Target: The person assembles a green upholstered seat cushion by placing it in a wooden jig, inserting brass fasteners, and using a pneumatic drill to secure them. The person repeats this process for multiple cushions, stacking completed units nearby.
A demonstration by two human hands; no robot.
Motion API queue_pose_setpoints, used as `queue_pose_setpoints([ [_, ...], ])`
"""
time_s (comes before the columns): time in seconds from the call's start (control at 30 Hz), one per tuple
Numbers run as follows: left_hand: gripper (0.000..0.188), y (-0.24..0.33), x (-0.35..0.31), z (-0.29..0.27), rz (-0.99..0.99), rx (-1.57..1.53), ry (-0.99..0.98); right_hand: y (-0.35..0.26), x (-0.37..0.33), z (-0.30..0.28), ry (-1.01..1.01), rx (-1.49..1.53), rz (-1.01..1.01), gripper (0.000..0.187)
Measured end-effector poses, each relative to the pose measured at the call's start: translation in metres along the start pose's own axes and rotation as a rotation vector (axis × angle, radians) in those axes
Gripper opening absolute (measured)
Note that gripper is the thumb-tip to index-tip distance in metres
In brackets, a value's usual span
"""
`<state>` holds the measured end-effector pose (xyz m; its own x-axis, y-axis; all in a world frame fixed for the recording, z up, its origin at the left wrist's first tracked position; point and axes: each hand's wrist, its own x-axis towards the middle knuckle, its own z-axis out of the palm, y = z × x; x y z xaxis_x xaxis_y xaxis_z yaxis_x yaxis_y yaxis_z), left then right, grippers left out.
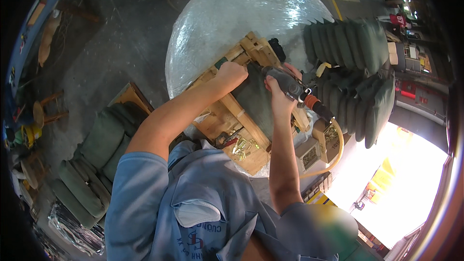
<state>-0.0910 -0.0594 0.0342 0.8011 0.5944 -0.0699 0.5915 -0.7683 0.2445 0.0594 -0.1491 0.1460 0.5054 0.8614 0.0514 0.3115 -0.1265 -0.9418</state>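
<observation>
My right hand (281, 94) is wrapped round a black air tool (286, 82). An orange fitting (311, 101) at the tool's rear joins a yellow hose (341, 140). The tool's front end points toward my left hand (233, 75), which is closed at the wooden frame (241, 111); whatever its fingers hold is hidden. Dark green fabric (255, 94) spans part of the frame between both hands. Several brass-coloured fasteners (245, 149) lie on a wooden panel close to my body, beside a red-handled tool (228, 142).
The frame rests on a round surface wrapped in clear film (203, 34). Green cushions (343, 43) are stacked at the right, with open boxes (309, 157) of small parts below. A green upholstered seat (106, 137) stands at the left, near a wooden stool (41, 113).
</observation>
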Motion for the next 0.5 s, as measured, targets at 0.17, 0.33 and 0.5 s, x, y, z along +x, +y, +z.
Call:
queue_pose_setpoints([
  [0.17, 0.025, -0.001, -0.002, -0.002, 0.0, -0.019, -0.021, -0.003, -0.001, 0.002, 0.008, 0.0, 0.003, 0.064],
  [0.33, 0.022, 0.001, 0.0, 0.003, -0.001, -0.007, -0.054, -0.002, 0.0, 0.0, 0.014, -0.009, -0.013, 0.063],
  [0.5, 0.022, -0.002, 0.002, 0.0, 0.013, 0.003, -0.078, -0.011, 0.005, 0.0, 0.004, 0.021, 0.062, 0.062],
])
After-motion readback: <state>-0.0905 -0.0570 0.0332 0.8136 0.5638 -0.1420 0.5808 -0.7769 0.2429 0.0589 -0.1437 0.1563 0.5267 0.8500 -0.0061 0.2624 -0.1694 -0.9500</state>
